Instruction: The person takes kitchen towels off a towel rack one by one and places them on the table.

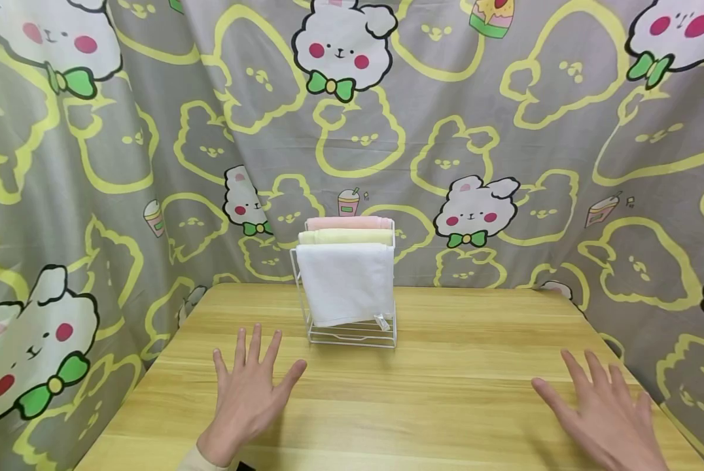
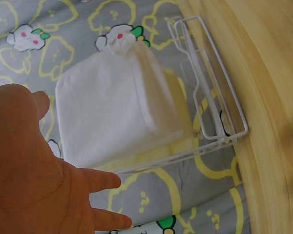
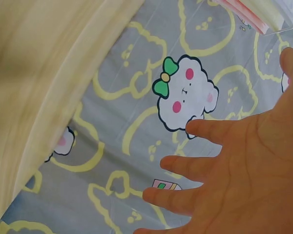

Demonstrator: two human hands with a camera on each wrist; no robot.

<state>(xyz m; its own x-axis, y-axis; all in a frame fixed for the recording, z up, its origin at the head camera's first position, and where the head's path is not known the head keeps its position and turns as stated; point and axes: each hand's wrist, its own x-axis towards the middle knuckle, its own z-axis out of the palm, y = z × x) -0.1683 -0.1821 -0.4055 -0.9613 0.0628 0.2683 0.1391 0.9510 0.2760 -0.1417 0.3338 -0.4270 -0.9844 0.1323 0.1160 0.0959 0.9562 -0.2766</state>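
Observation:
Three towels hang on a white wire rack [image 1: 352,341] at the back middle of the table. In front is a white towel [image 1: 347,284] with a small tag at its lower right corner. Behind it hang a yellow towel [image 1: 346,235] and a pink towel [image 1: 349,222], both mostly hidden. My left hand [image 1: 248,392] is spread in front of the rack and to its left, apart from it, holding nothing. Far to the right, my right hand [image 1: 608,415] has its fingers spread and holds nothing. In the left wrist view the white towel [image 2: 107,107] appears beyond the left hand [image 2: 29,165].
The wooden table [image 1: 446,366] lies beneath both hands. A grey curtain [image 1: 411,144] with cartoon bunnies and yellow outlines surrounds its back and sides. The rack stands near the table's back edge.

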